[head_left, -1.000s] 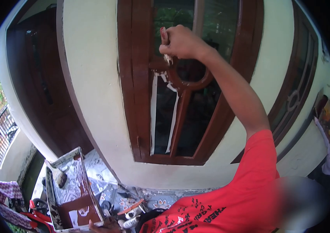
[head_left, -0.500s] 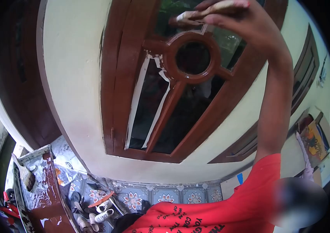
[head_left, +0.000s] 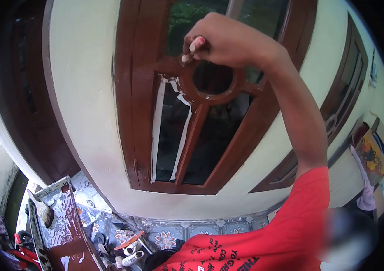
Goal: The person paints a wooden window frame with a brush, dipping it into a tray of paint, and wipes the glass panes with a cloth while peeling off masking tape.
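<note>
My right hand [head_left: 221,40] is raised to the wooden window [head_left: 128,113], its fingers closed round a thin paintbrush [head_left: 197,44]. The light handle, red at its end, points back toward me. My fingers hide most of the brush, and I cannot see whether its bristles touch the wood. The hand is just above the round frame [head_left: 191,88] in the brown-painted window. Below it, strips of white masking [head_left: 159,131] edge the lower left pane. My left hand is out of view.
At lower left stands a paint tray [head_left: 65,259] smeared with brown and white, a wide brush [head_left: 43,208] resting on its edge. Shoes [head_left: 132,258] lie on the patterned tiles [head_left: 165,239]. A dark door [head_left: 34,99] stands left; a box [head_left: 372,151] is at right.
My right hand has moved left and down, from above the round frame to its upper left. The brush has turned so its handle end faces me. The view has shifted slightly.
</note>
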The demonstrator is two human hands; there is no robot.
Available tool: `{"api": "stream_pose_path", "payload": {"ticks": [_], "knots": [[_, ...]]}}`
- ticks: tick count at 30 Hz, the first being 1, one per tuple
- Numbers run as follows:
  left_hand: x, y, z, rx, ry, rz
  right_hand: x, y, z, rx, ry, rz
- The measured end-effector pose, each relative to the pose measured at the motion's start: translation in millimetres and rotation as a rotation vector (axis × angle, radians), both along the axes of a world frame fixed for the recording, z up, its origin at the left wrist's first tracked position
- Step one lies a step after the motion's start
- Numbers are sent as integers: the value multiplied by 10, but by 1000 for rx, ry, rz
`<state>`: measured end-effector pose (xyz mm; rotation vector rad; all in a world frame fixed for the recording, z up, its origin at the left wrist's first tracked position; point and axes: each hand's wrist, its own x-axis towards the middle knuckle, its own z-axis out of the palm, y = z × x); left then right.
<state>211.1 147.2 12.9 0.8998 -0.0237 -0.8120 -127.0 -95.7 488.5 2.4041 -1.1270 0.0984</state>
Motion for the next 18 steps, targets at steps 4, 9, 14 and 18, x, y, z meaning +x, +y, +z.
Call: {"api": "stream_pose_path", "payload": {"ticks": [4,9,14,18], "knots": [[103,-123,-160,-37,105,-10,-98,151,210,-102,-51,34],[360,12,-248,-39,56,-146,-127,388,254,-109,-262,-206],[128,-84,41,200,-332,61,-140,567,266,-332,-241,-186],[42,-178,404,201,-214,121,-27,630,263,-300,-534,-221]]}}
